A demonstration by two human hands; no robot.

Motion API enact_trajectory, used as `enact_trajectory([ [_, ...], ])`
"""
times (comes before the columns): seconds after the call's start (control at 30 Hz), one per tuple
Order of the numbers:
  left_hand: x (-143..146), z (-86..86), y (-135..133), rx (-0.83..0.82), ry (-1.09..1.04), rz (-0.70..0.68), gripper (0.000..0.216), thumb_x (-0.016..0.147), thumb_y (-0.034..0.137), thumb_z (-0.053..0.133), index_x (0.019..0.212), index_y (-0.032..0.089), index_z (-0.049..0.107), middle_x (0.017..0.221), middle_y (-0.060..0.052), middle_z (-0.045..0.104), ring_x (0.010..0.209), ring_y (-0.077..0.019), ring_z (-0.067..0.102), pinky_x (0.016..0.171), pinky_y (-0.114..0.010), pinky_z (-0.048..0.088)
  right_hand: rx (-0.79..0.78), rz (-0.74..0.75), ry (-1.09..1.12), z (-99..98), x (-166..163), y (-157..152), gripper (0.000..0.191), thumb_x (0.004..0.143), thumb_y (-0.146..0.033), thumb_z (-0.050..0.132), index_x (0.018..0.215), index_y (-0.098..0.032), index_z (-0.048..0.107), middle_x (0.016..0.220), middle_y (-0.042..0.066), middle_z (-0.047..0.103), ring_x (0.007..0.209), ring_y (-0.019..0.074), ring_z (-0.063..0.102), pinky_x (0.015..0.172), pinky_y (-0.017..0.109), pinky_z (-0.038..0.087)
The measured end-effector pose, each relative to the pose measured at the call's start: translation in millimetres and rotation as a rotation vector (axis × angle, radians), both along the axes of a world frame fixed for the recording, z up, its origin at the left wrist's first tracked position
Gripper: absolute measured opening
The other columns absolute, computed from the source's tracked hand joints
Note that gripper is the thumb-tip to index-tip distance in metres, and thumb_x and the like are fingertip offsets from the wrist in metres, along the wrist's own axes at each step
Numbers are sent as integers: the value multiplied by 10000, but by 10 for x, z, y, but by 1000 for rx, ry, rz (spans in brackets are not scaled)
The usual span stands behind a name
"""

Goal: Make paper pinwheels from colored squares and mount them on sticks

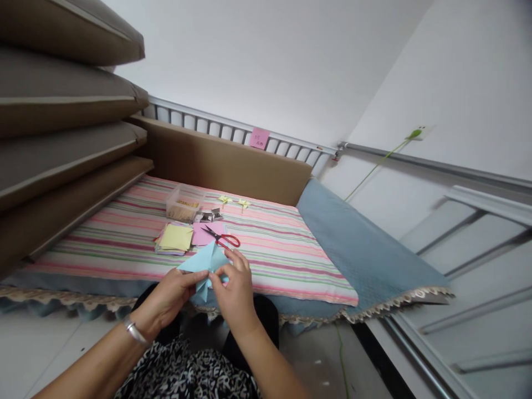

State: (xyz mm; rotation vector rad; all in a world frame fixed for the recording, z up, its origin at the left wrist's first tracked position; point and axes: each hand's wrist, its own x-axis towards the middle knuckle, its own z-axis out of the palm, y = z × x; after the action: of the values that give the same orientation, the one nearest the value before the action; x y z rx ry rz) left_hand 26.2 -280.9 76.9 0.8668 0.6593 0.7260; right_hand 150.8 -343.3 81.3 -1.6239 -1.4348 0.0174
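A light blue sheet of paper, cut and partly folded into points, is held above the front edge of the table. My left hand pinches it from the left between thumb and fingers. Close beside, my right hand has its thumb and fingertips closed on the paper near its middle. Red-handled scissors lie with blades spread just beyond the paper, partly on pink paper squares. To their left sits a stack of paper squares with a yellow one on top.
Behind the stack stands a clear plastic box with small sticks in it, next to small shiny metallic items. Two yellow paper pinwheels lie farther back on the striped cloth. Brown cushions are piled at left.
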Motion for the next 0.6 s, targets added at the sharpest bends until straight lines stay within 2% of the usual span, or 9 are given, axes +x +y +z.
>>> enact_trajectory([
  [0.13,-12,-5,7,20,30,21,189,596,237,752,739,120,715,705,-73,709,625,-179,596,634,-275,457,-55,21,17,6,-15,-7,91,699,-178,680,621,-201,639,1212,112,587,1217,275,427,1015,464,309],
  [0.23,-46,10,47,55,97,-4,180,604,240,727,733,117,699,671,-69,702,593,-193,602,605,-286,453,-100,49,136,60,55,-12,35,673,-201,688,686,-210,658,1159,101,611,1144,258,499,993,443,341],
  [0.3,-67,38,79,83,139,-44,184,597,241,723,729,117,694,658,-72,698,631,-216,622,625,-298,457,-129,58,317,110,144,-3,122,665,-234,681,781,-211,650,1074,83,646,1061,242,556,942,421,392],
  [0.37,-73,83,98,105,170,-86,183,578,233,727,718,119,695,634,-69,692,660,-230,632,638,-305,459,-226,102,589,144,231,19,286,645,-284,690,915,-214,622,978,55,669,923,230,615,805,387,470],
  [0.47,-49,157,89,120,209,-106,183,530,208,741,694,135,706,551,-39,666,615,-234,623,596,-308,454,-381,271,942,127,288,59,501,573,-281,734,1043,-208,575,845,19,680,729,198,641,632,308,487],
  [0.53,-24,187,69,121,238,-103,142,502,185,745,632,148,704,482,-19,636,547,-226,601,544,-303,437,-387,350,1040,81,270,78,549,524,-215,749,1042,-190,570,778,3,676,683,184,632,619,285,482],
  [0.6,-3,194,56,114,241,-62,105,470,152,751,554,148,688,437,-17,614,467,-209,566,484,-292,406,-364,350,1064,36,230,84,591,502,-163,741,1062,-182,557,770,-6,672,680,178,622,613,271,477],
])
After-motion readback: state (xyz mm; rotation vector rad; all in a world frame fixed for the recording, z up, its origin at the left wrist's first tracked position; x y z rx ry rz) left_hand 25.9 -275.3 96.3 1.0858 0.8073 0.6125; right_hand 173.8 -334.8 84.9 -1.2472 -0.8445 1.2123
